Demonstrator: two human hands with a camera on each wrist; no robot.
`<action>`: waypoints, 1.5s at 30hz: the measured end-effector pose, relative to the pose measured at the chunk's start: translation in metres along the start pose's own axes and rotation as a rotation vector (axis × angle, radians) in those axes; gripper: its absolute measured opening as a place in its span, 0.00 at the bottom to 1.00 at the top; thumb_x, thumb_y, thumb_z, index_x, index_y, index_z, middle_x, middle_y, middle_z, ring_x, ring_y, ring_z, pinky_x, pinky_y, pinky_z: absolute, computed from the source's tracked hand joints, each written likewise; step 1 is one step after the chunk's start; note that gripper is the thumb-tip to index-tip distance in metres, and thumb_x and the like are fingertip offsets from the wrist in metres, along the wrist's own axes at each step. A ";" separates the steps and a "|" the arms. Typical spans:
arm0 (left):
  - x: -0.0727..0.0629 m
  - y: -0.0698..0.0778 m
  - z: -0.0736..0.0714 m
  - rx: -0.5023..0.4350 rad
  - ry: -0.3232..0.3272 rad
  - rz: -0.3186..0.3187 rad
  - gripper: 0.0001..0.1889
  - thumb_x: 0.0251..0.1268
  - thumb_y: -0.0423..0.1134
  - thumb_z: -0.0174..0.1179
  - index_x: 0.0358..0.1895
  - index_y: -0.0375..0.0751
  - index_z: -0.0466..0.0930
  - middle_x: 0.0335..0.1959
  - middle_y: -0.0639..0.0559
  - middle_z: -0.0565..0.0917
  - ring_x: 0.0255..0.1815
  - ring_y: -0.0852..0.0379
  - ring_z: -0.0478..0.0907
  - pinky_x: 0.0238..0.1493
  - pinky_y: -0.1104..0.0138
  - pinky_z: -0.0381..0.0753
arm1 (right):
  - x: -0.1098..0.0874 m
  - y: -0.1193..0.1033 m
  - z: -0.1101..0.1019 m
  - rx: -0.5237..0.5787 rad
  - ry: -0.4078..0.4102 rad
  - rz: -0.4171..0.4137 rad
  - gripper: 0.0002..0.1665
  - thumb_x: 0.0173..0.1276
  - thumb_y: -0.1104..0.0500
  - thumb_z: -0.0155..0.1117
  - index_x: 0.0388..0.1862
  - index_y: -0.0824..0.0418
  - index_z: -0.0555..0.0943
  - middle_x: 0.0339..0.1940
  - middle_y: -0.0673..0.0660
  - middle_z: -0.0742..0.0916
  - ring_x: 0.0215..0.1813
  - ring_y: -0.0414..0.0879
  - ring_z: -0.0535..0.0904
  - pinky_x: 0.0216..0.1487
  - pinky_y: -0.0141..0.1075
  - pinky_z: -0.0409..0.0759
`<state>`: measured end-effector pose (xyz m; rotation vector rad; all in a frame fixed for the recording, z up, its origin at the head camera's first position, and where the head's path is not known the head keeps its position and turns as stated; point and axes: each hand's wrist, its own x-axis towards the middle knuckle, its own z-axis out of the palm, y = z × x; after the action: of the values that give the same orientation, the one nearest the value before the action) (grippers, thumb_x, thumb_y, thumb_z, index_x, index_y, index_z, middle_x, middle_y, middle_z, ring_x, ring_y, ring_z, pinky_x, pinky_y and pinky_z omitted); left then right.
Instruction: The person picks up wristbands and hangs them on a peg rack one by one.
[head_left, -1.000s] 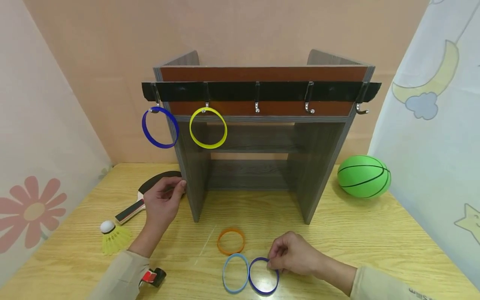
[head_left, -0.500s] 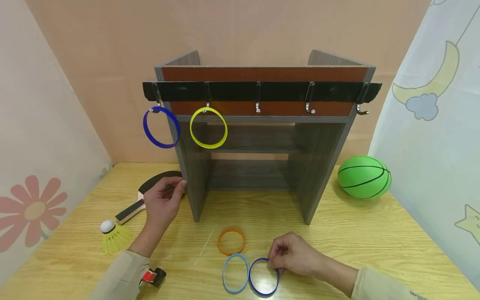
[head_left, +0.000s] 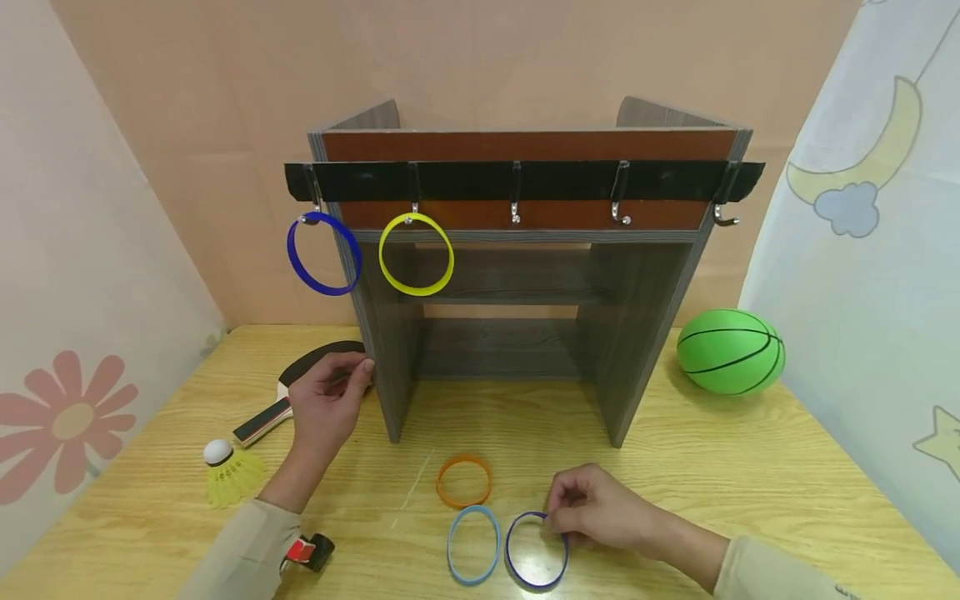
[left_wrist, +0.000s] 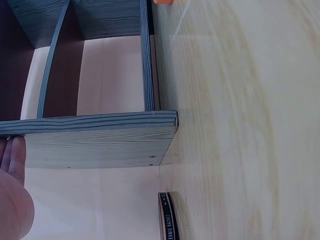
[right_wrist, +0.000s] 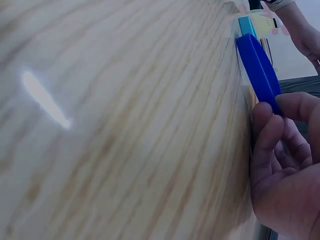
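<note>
My right hand (head_left: 600,510) pinches the rim of a dark blue ring (head_left: 512,557) between thumb and fingers. In the right wrist view, that blue ring (right_wrist: 260,70) tilts up from the fingertips. Left of it on the table lie a light blue ring (head_left: 450,554) and an orange ring (head_left: 464,506). My left hand (head_left: 326,404) holds the front edge of the grey shelf's left side panel (head_left: 378,367); in the left wrist view its fingers (left_wrist: 18,155) touch the panel's outer face. Another blue ring (head_left: 291,258) and a yellow ring (head_left: 383,267) hang from the two leftmost hooks.
A black hook strip (head_left: 465,182) runs across the shelf's front; its three right hooks carry no rings. A table tennis bat (head_left: 262,421) and a yellow shuttlecock (head_left: 234,479) lie at left. A green ball (head_left: 731,352) sits at right.
My right hand has shifted slightly right with the dark blue ring, opening a small gap from the light blue ring. The left hand stays at the panel.
</note>
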<state>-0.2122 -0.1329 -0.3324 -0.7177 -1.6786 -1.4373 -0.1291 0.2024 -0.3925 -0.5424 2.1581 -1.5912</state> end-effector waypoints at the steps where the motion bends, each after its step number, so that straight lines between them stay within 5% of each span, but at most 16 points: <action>1: 0.000 0.000 0.000 -0.007 -0.001 0.000 0.03 0.53 0.14 0.59 0.31 0.18 0.77 0.26 0.32 0.80 0.28 0.64 0.79 0.31 0.76 0.80 | 0.000 0.000 -0.001 0.005 -0.004 0.000 0.05 0.60 0.65 0.66 0.29 0.66 0.79 0.21 0.54 0.81 0.20 0.39 0.73 0.20 0.27 0.72; 15: 0.001 -0.003 -0.001 -0.052 -0.007 0.018 0.03 0.52 0.12 0.58 0.30 0.17 0.77 0.27 0.31 0.80 0.26 0.60 0.79 0.29 0.76 0.80 | -0.015 0.003 -0.024 0.187 -0.093 -0.017 0.08 0.58 0.71 0.65 0.31 0.77 0.75 0.29 0.64 0.83 0.30 0.51 0.83 0.32 0.43 0.84; 27: 0.000 -0.003 -0.001 -0.047 -0.015 0.018 0.03 0.54 0.16 0.60 0.31 0.16 0.76 0.27 0.32 0.80 0.25 0.61 0.79 0.29 0.77 0.79 | -0.017 -0.009 -0.042 0.228 -0.045 -0.026 0.04 0.59 0.73 0.63 0.30 0.66 0.78 0.34 0.64 0.82 0.38 0.58 0.83 0.42 0.47 0.82; 39: 0.001 -0.001 -0.001 -0.040 -0.016 0.017 0.02 0.55 0.16 0.59 0.31 0.17 0.77 0.27 0.32 0.80 0.25 0.61 0.79 0.29 0.76 0.80 | -0.011 -0.045 -0.055 0.288 0.069 -0.270 0.11 0.60 0.76 0.60 0.32 0.62 0.79 0.35 0.59 0.84 0.39 0.53 0.84 0.42 0.45 0.82; 45: 0.001 -0.001 -0.001 -0.042 -0.014 0.016 0.02 0.53 0.14 0.59 0.31 0.16 0.76 0.27 0.30 0.79 0.25 0.62 0.79 0.29 0.76 0.80 | -0.004 -0.066 -0.058 0.389 0.060 -0.467 0.17 0.61 0.81 0.54 0.35 0.62 0.81 0.36 0.58 0.85 0.40 0.50 0.84 0.43 0.42 0.82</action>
<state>-0.2134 -0.1344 -0.3318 -0.7642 -1.6548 -1.4630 -0.1521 0.2333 -0.3134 -0.9219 1.7666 -2.2298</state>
